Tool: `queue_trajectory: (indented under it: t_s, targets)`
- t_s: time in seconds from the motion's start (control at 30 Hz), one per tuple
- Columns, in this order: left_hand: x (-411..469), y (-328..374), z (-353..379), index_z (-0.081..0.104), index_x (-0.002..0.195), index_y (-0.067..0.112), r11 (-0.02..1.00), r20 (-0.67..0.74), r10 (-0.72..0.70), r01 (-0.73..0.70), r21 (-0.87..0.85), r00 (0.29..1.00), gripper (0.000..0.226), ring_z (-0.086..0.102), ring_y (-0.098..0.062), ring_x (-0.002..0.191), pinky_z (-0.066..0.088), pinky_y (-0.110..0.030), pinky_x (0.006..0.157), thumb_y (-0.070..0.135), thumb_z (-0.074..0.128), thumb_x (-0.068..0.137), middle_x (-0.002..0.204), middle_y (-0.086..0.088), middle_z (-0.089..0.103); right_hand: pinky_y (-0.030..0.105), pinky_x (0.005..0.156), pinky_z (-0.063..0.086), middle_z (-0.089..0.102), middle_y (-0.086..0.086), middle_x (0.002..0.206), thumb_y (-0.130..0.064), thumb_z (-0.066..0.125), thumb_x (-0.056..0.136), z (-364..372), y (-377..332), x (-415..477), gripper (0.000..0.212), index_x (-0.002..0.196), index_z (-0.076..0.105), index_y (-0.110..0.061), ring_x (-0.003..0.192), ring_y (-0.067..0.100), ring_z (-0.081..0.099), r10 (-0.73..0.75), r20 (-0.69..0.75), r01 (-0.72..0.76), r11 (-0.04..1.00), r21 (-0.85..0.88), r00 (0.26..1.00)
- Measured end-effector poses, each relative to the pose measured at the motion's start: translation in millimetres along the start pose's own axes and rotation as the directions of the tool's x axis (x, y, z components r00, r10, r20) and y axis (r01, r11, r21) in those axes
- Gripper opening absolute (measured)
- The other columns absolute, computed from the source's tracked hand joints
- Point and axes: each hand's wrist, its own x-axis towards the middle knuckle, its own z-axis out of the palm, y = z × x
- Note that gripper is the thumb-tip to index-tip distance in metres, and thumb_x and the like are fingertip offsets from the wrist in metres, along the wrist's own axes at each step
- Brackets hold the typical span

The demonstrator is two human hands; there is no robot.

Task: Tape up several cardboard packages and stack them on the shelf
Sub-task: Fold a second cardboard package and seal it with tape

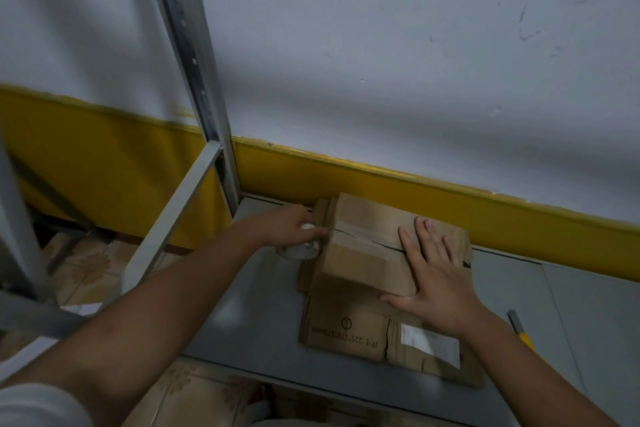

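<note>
A brown cardboard box (367,253) stands on a grey table (256,322), on top of flattened cardboard (349,329) with printed text and a white label. My right hand (433,274) lies flat and spread on the box's top, pressing its closed flaps by the centre seam. My left hand (294,227) holds a roll of clear tape (301,250) against the box's left end, at the seam. A strip of tape seems to run along the seam between the hands.
A grey metal shelf frame (194,73) rises at the left, its crossbar (173,218) slanting down beside my left arm. A yellow-handled tool (519,326) lies at the table's right. A white wall with a yellow band is behind. Tiled floor shows below.
</note>
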Motion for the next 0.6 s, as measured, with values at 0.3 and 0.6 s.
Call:
queue_trajectory:
  t_s: [0.3,0.6]
  targets:
    - [-10.7,59.8,68.3,0.066,0.075,0.010,0.969,0.032,-0.017,0.024,-0.247,0.999,0.054,0.065,-0.023,0.067,0.044,-0.036,0.059,0.055,0.056,0.102,0.073,-0.009,0.066,0.048,0.127,-0.009,-0.026,-0.015,0.168,-0.035,0.087,0.079,-48.2,75.4,13.7,0.112,0.160,0.013,-0.050,0.153,0.016,-0.033,-0.115,0.113,0.113,0.993,0.017,0.987]
    - [-23.5,118.0,144.0,0.061,0.071,0.013,0.734,-0.038,-0.257,0.169,-0.657,0.966,0.048,0.060,-0.010,0.056,0.041,-0.020,0.053,0.046,0.057,0.106,0.061,-0.001,0.061,0.054,0.124,0.021,0.004,0.003,0.173,-0.027,0.078,0.088,-41.1,80.5,-2.6,0.108,0.160,0.001,-0.052,0.157,0.031,0.006,0.052,0.151,-0.048,0.998,-0.030,0.987]
